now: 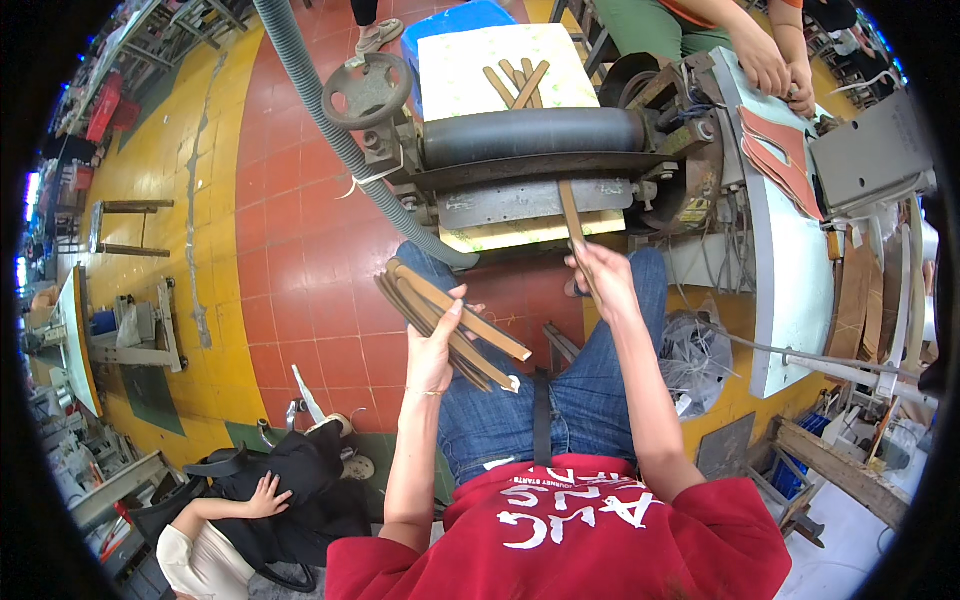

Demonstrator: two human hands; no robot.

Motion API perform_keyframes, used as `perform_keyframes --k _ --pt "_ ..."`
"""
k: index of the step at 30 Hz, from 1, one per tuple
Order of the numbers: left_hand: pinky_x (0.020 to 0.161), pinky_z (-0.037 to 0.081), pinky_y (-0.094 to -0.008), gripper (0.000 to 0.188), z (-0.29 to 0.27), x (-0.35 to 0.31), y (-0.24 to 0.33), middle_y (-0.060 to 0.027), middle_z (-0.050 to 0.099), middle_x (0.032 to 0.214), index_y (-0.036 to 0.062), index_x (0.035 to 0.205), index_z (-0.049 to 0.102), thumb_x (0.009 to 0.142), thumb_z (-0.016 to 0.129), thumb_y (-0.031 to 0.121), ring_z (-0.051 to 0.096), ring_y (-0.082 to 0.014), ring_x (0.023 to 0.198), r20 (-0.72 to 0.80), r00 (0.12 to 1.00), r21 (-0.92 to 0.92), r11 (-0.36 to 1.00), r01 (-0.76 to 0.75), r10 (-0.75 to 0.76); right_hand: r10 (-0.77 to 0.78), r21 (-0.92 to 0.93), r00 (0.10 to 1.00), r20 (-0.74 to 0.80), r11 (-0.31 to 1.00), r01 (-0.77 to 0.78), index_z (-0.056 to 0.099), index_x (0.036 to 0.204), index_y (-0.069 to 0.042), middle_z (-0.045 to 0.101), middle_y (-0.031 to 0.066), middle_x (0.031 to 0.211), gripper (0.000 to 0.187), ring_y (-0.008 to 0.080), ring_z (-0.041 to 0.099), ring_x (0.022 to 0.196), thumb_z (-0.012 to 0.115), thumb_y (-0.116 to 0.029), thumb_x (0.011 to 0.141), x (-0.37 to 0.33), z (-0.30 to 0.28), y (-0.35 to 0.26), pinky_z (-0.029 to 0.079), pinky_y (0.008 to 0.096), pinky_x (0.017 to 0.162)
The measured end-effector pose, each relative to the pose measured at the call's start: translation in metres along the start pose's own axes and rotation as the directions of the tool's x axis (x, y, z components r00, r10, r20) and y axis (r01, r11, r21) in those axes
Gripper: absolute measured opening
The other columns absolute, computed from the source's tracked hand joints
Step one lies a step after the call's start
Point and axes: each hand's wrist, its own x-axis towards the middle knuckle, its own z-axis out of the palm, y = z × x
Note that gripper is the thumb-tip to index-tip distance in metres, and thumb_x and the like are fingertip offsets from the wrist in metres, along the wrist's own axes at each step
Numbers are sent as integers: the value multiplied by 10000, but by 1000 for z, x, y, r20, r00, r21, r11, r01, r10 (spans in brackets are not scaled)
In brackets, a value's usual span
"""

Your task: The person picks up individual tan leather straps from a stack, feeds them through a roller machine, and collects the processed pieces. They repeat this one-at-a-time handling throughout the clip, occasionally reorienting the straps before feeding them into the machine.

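Observation:
My left hand [430, 358] is closed around a bundle of brown strap-like strips [470, 325] with rounded ends, held over my lap. My right hand [608, 278] pinches a single brown strip [571, 213]. That strip points away from me across the metal feed plate [485, 205] of a roller machine, and its far end reaches the machine's front edge. Behind the edge lies a wide dark roller [530, 137]. Beyond the roller, several similar strips [527, 88] lie crossed in a pile on a pale patterned sheet [455, 70].
A grey ribbed hose [310, 85] runs down left of the machine, near a handwheel [368, 92]. At right, a co-worker's hands [775, 70] rest by a pale table [775, 240] with orange-brown pieces [778, 160]. Another person's hand [268, 497] is at lower left. A clear plastic bag [695, 350] sits by my right leg.

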Motion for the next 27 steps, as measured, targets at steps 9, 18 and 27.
perform_keyframes --k 9,18,27 --pt "652 531 -278 323 35 8 -8 -132 627 912 -19 1143 526 862 608 117 632 -218 889 96 995 -50 999 21 -16 42 416 970 -238 907 63 271 1377 -60 431 149 1270 713 246 428 1201 608 -414 857 -13 15 29 377 412 972" --pt "716 568 -330 342 39 16 -22 -131 634 960 -37 1113 536 838 655 128 639 -215 898 128 992 113 994 -6 -8 -54 -178 920 389 975 133 639 977 6 646 28 719 258 51 554 571 563 -232 911 -102 3 33 423 176 535" --pt "767 554 -351 380 44 21 -22 -152 581 1062 -39 1211 482 904 558 171 593 -222 972 151 988 -32 999 20 -15 38 107 999 -4 994 -38 626 976 -20 595 1 701 225 22 438 503 563 -228 914 -52 -11 47 336 167 459"
